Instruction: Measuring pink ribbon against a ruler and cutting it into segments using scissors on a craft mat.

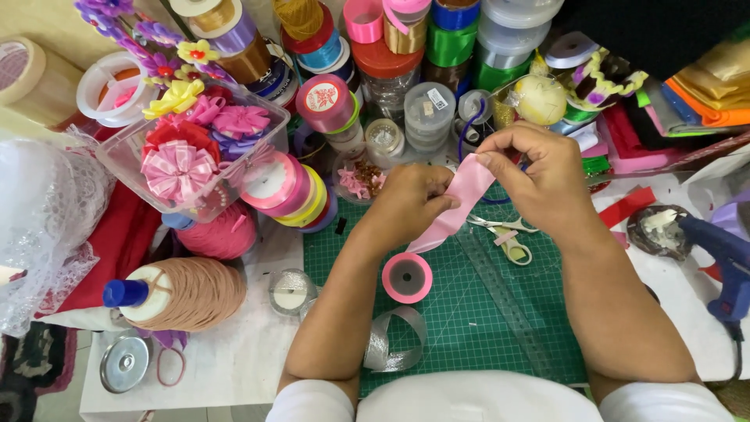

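Pink ribbon (pixel 461 205) pinched between both hands' fingertips

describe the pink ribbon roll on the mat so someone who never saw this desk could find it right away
Start at the green cutting mat in the middle of the crowded table. Near its left edge, just below the left hand, a pink ribbon roll lies with its grey core showing. Unlike the stacked spools behind it, its pink ribbon runs up to both hands, the right hand pinching the top.
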